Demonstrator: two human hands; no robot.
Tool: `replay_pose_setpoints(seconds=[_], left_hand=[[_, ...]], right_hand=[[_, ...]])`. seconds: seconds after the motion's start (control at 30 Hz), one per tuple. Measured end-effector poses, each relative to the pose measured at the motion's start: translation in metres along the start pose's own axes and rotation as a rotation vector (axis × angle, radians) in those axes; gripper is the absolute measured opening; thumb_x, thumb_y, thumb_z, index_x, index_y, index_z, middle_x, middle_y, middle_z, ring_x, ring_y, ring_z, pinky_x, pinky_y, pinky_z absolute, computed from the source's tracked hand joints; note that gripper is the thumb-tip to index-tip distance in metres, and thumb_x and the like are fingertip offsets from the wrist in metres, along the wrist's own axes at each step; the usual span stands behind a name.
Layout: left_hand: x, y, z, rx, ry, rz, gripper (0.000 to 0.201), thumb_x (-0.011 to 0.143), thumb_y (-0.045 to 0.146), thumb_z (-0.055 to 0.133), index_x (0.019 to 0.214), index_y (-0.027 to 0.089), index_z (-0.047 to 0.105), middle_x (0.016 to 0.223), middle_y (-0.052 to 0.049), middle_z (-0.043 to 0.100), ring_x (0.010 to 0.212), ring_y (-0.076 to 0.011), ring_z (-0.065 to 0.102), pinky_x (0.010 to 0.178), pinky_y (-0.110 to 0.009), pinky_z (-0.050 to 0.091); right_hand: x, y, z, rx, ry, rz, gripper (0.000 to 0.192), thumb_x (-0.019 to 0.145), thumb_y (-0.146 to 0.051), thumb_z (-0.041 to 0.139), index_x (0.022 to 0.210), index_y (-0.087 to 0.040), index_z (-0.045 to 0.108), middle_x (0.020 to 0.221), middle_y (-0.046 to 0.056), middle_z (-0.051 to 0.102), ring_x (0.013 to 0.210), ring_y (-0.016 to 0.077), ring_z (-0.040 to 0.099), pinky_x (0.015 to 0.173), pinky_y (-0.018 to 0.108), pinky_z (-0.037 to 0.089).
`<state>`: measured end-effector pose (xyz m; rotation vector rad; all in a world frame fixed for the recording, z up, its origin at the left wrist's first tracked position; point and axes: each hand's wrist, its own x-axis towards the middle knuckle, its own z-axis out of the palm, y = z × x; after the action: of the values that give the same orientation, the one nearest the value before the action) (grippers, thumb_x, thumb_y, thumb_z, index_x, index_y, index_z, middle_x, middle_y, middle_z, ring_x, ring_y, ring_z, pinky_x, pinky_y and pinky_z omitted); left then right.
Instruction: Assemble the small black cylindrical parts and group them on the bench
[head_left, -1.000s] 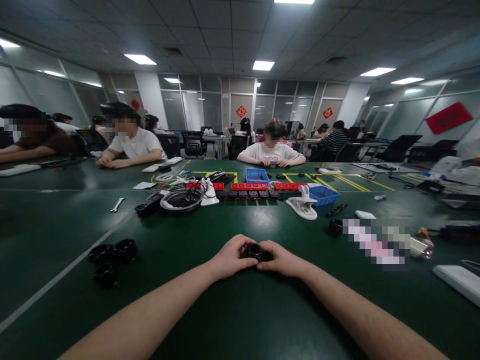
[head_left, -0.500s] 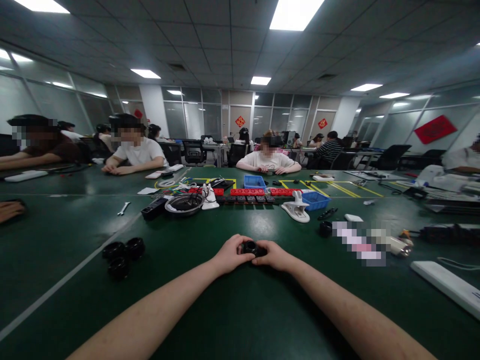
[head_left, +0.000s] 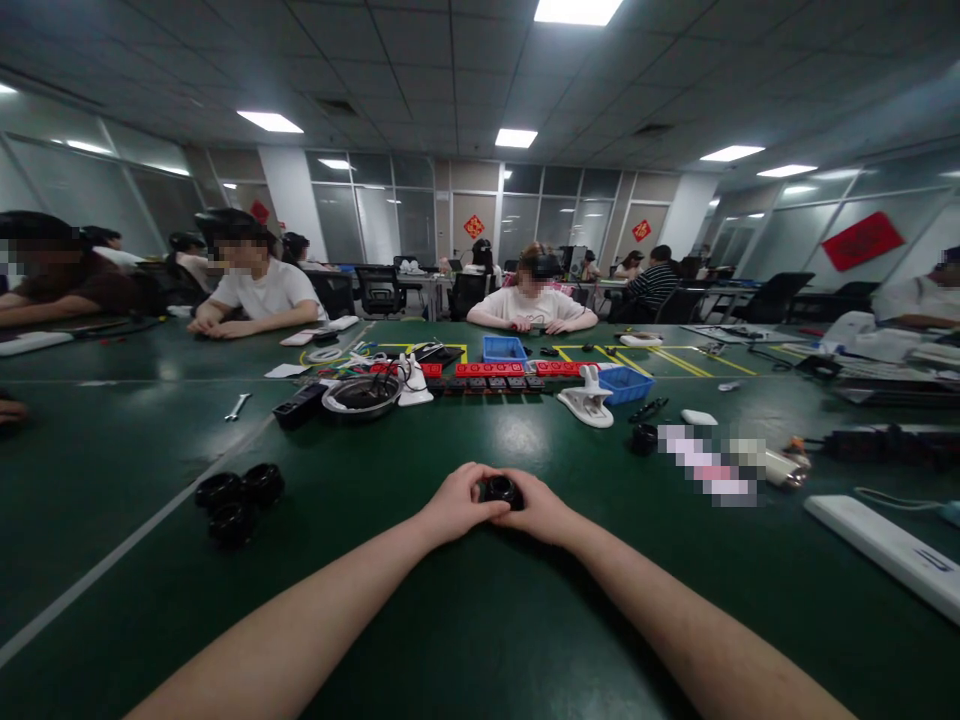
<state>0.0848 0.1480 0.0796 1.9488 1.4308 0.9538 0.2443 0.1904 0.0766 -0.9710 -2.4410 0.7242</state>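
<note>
At 6 o'clock, the left hand (head_left: 457, 503) and right hand (head_left: 541, 506) grip 1 glossy black plastic-looking ring (head_left: 501, 490), seemingly unfinished; 3 similar rings (head_left: 231, 524) at 8 o'clock, done or waiting, unclear.

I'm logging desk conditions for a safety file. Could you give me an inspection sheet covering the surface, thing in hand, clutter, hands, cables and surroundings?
Surface: green table, pale line along its left part, yellow markings toward the far side.
Thing in hand: round black part, its opening facing up; finer detail too small to tell.
Clutter: three black round pieces and wrench at left; metal bowl, white clip and two blue trays farther back.
Hands: left hand and right hand both hold the round black part.
Cables: white coil behind the metal bowl; plugged state unclear.
Surroundings: seated people, office chairs, ceiling lights.
</note>
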Motion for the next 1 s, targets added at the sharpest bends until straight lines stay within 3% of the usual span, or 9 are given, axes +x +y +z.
replay_pose_setpoints(seconds=[0.1, 0.2, 0.57, 0.77, 0.9, 1.0], left_hand=[[-0.001, 0.000, -0.007, -0.054, -0.131, 0.027, 0.038, 0.063, 0.034, 0.063, 0.096, 0.018, 0.053, 0.081, 0.000, 0.047, 0.055, -0.0070, 0.040, 0.048, -0.018, 0.034], [-0.001, 0.001, -0.008, -0.079, -0.180, 0.050, 0.039, 0.063, 0.034, 0.063, 0.097, 0.018, 0.053, 0.082, 0.000, 0.046, 0.057, -0.0068, 0.040, 0.048, -0.017, 0.033], [0.000, -0.001, -0.005, -0.079, -0.175, 0.038, 0.040, 0.063, 0.035, 0.063, 0.097, 0.018, 0.053, 0.079, 0.001, 0.044, 0.056, -0.0067, 0.039, 0.048, -0.018, 0.033], [-0.003, 0.004, -0.002, -0.034, -0.117, 0.006, 0.041, 0.061, 0.038, 0.063, 0.094, 0.017, 0.053, 0.078, 0.001, 0.045, 0.054, -0.0072, 0.040, 0.047, -0.019, 0.033], [-0.009, 0.012, 0.006, 0.102, 0.065, -0.054, 0.036, 0.060, 0.038, 0.063, 0.088, 0.018, 0.053, 0.082, -0.001, 0.049, 0.065, -0.0126, 0.047, 0.056, -0.023, 0.038], [-0.012, 0.018, 0.010, 0.188, 0.181, -0.093, 0.034, 0.060, 0.038, 0.063, 0.087, 0.018, 0.053, 0.086, -0.002, 0.050, 0.079, -0.0177, 0.050, 0.067, -0.027, 0.039]], right_hand=[[-0.002, 0.004, -0.013, 0.260, -0.225, -0.067, 0.047, 0.061, -0.026, 0.064, 0.104, -0.016, 0.049, 0.097, 0.003, 0.056, 0.086, 0.0179, 0.051, 0.075, 0.029, 0.038], [-0.003, 0.007, -0.021, 0.388, -0.342, -0.049, 0.041, 0.063, -0.023, 0.062, 0.101, -0.014, 0.052, 0.093, 0.002, 0.058, 0.083, 0.0166, 0.052, 0.073, 0.028, 0.039], [-0.001, 0.012, -0.022, 0.417, -0.384, -0.034, 0.032, 0.062, -0.021, 0.062, 0.093, -0.014, 0.054, 0.081, -0.001, 0.057, 0.074, 0.0141, 0.051, 0.066, 0.025, 0.039], [0.000, 0.016, -0.015, 0.232, -0.235, -0.014, 0.032, 0.055, -0.032, 0.068, 0.078, -0.015, 0.052, 0.068, -0.003, 0.051, 0.063, 0.0112, 0.047, 0.053, 0.020, 0.035], [-0.003, 0.007, -0.002, -0.066, -0.061, 0.070, 0.038, 0.052, -0.043, 0.067, 0.073, -0.016, 0.048, 0.065, -0.002, 0.050, 0.058, 0.0120, 0.046, 0.049, 0.021, 0.031], [-0.006, -0.004, 0.007, -0.336, 0.089, 0.139, 0.033, 0.060, -0.045, 0.059, 0.072, -0.016, 0.050, 0.068, 0.002, 0.054, 0.063, 0.0163, 0.049, 0.057, 0.026, 0.033]])
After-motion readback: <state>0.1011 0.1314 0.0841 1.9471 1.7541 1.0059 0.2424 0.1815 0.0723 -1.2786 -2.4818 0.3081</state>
